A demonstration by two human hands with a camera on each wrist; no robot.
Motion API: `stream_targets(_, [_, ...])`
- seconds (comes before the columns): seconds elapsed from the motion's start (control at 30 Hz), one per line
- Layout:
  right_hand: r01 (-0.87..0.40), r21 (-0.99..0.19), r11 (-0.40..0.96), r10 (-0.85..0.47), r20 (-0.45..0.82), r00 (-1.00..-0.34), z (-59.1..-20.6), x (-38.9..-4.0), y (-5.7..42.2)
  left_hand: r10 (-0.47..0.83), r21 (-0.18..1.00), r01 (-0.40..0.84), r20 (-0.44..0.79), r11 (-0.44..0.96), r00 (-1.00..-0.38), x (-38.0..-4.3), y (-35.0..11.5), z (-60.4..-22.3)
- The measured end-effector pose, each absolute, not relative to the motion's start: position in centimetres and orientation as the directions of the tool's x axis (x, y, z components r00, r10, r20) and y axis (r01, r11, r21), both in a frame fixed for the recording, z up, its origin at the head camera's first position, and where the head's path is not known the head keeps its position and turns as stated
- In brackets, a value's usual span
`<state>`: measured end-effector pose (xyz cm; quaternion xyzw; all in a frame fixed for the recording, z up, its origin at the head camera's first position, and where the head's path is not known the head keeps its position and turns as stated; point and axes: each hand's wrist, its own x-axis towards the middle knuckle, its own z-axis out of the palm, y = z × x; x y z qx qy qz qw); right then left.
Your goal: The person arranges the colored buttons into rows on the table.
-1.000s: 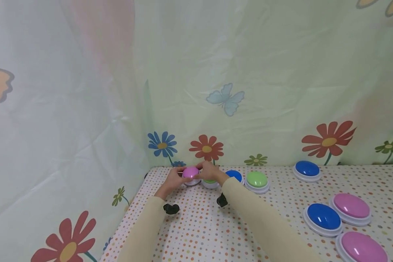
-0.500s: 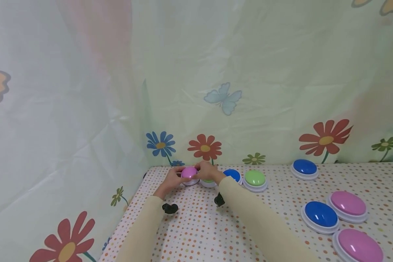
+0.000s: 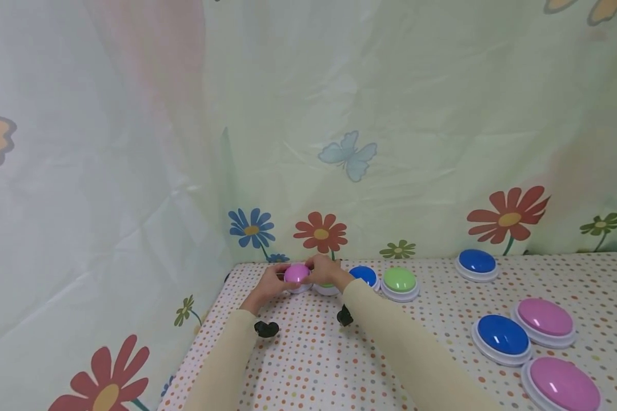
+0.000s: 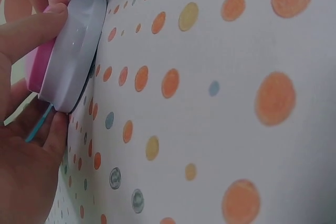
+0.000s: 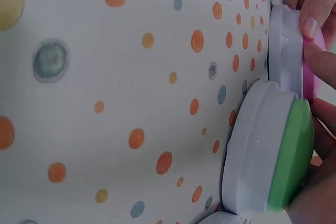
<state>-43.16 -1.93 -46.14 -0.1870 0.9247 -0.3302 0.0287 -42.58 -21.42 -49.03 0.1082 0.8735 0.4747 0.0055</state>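
Observation:
A pink dome push button (image 3: 296, 272) with a white round base lies at the back left of the dotted table. My left hand (image 3: 267, 285) grips its left side, thumb at the front. From the right, my right hand (image 3: 326, 269) holds the same button, both thumbs close together on its front. In the left wrist view the white base of the pink button (image 4: 76, 51) is on or very near the cloth. A green push button (image 5: 257, 150) sits right beside it in the right wrist view, below my right hand; the head view shows it partly covered.
A blue button (image 3: 364, 275) and another green button (image 3: 399, 279) continue the row to the right. Farther right are two blue buttons (image 3: 476, 261) (image 3: 504, 335) and two pink buttons (image 3: 545, 317) (image 3: 564, 382). A flowered curtain (image 3: 267, 171) stands behind and left.
The head view has shifted slightly. Both hands stay around the pink button, with little visible movement.

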Motion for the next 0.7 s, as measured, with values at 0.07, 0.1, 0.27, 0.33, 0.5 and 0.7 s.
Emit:
stream_targets(0.07, [-0.328, -0.618, 0.714, -0.364, 0.071, -0.929, -46.37, -43.26, -1.93, 0.195, 0.829, 0.181, 0.088, 0.529, -0.977, -42.54, -21.4, -49.03])
stream_targets(0.1, [-0.329, -0.618, 0.714, -0.364, 0.074, -0.929, -46.47, -43.31, -1.94, 0.197, 0.828, 0.18, 0.087, 0.53, -0.977, -42.53, -21.4, -49.04])
stream_targets(0.27, [-0.334, -0.616, 0.714, -0.367, 0.077, -0.927, -46.56, -43.18, -1.79, 0.202, 0.834, 0.174, 0.077, 0.524, -0.976, -42.63, -21.42, -49.27])
stream_targets(0.33, [-0.339, -0.615, 0.712, -0.37, 0.082, -0.925, -46.61, -43.14, -1.78, 0.202, 0.837, 0.171, 0.075, 0.52, -0.977, -42.6, -21.46, -49.34])
stream_targets(0.5, [-0.337, -0.616, 0.712, -0.364, 0.087, -0.928, -46.68, -43.25, -1.84, 0.189, 0.845, 0.159, 0.071, 0.51, -0.98, -42.63, -21.52, -49.43])
stream_targets(0.7, [-0.312, -0.618, 0.722, -0.345, 0.07, -0.936, -46.57, -43.23, -1.88, 0.173, 0.86, 0.149, 0.072, 0.488, -0.982, -42.85, -21.57, -49.75])
